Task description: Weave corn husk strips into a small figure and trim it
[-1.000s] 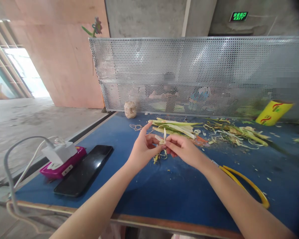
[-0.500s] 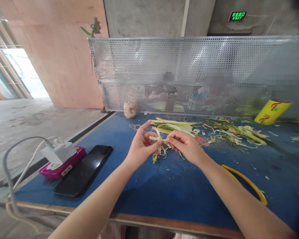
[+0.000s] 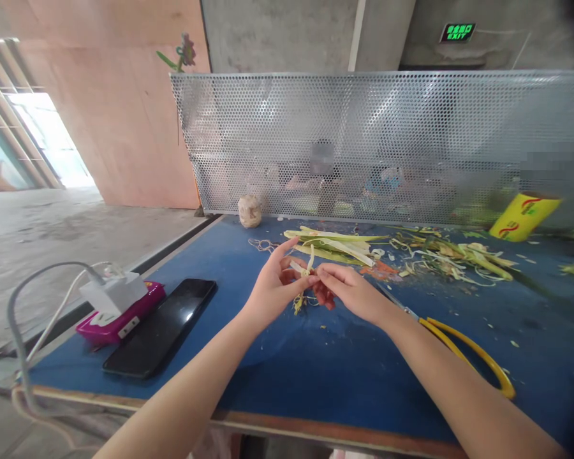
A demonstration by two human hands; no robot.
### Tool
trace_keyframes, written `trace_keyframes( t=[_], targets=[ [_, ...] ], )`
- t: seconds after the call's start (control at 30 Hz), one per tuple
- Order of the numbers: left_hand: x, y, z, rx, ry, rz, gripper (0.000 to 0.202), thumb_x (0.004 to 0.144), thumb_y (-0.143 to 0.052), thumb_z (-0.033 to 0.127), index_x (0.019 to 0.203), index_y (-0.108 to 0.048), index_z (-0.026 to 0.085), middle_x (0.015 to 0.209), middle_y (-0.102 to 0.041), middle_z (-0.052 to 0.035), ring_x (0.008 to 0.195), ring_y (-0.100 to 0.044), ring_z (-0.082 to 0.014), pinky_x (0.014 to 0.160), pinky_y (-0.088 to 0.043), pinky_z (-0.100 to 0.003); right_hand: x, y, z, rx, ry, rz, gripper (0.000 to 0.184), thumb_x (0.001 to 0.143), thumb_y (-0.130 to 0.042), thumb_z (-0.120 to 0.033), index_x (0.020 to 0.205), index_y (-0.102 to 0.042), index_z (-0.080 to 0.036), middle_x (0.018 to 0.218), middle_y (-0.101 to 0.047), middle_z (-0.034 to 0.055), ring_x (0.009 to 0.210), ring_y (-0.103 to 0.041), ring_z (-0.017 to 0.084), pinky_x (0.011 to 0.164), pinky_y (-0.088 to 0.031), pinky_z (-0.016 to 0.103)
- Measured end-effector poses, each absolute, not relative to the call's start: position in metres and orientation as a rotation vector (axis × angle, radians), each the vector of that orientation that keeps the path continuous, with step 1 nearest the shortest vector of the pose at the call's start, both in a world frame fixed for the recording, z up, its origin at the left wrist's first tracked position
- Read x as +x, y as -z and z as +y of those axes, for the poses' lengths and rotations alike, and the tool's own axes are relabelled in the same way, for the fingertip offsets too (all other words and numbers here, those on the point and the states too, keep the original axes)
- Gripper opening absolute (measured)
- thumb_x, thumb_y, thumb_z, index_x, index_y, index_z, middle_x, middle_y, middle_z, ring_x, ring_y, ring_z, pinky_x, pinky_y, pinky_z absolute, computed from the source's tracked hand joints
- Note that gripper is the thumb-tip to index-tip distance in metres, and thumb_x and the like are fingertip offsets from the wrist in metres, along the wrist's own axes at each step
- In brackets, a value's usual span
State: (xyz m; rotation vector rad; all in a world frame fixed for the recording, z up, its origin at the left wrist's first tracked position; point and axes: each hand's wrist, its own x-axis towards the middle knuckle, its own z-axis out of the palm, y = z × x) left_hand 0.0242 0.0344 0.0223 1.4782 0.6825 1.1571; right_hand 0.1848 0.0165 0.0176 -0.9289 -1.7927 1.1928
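Above the middle of the table, my left hand pinches a small knotted bundle of pale corn husk strips between thumb and fingers, its index finger raised. Thin yellowish ends dangle below. My right hand meets it from the other side, thumb and index fingertip closed at the bundle's right edge; what exactly lies between those tips is mostly hidden. Just behind the hands lie long green and pale husk leaves. Partly under my right forearm is a tool with yellow handles, like shears or pliers.
On the left are a black phone and a pink power strip with a white charger and cables. A perforated metal screen borders the back. Plant scraps, a yellow tube and a wrapped lump lie before it.
My right hand has shifted slightly left, closer to my left fingertips, and its lower fingers have turned. The bundle stays in my left hand. More of the yellow-handled tool shows.
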Motion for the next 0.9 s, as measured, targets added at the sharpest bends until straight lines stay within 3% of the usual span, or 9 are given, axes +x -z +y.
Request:
trace_keyframes(
  t=[0.17,0.33,0.67,0.9],
  targets=[
    [0.025,-0.023,0.034,1.476,-1.142,0.685,0.073,0.065,-0.07,0.02,0.128,-0.033,0.021,0.081,-0.054,0.0022,0.049,-0.047,-0.0031,0.045,-0.041,-0.019,0.187,-0.016,0.019,-0.867,-1.208,-1.784,0.032,0.086,-0.043,-0.045,0.067,-0.047,-0.019,0.058,-0.049,-0.0027,0.052,-0.047,0.009,0.051,-0.039,0.024],
    [0.028,-0.02,0.033,1.456,-1.176,0.655,0.083,0.069,-0.067,0.024,0.135,-0.018,0.019,0.079,-0.054,0.0018,0.05,-0.049,-0.0053,0.045,-0.04,-0.02,0.192,-0.017,0.021,-0.881,-1.055,-1.818,0.033,0.085,-0.045,-0.042,0.062,-0.048,-0.019,0.057,-0.049,-0.0026,0.052,-0.048,0.009,0.054,-0.04,0.024],
    [0.024,-0.016,0.034,1.62,-1.049,0.661,0.076,0.071,-0.063,0.02,0.135,-0.022,0.017,0.081,-0.054,-0.0003,0.064,-0.052,-0.0088,0.057,-0.042,-0.024,0.197,-0.013,0.027,-1.046,-0.953,-1.896,0.03,0.086,-0.042,-0.038,0.064,-0.05,-0.019,0.06,-0.053,-0.0006,0.058,-0.051,0.012,0.058,-0.039,0.027],
    [0.026,-0.013,0.032,1.651,-1.017,0.665,0.078,0.073,-0.063,0.026,0.136,-0.018,0.017,0.069,-0.052,0.0026,0.058,-0.047,-0.0091,0.052,-0.037,-0.024,0.196,-0.013,0.028,-1.051,-0.821,-1.917,0.032,0.085,-0.045,-0.041,0.061,-0.048,-0.019,0.053,-0.047,-0.0031,0.051,-0.045,0.011,0.053,-0.034,0.026]
  ],
)
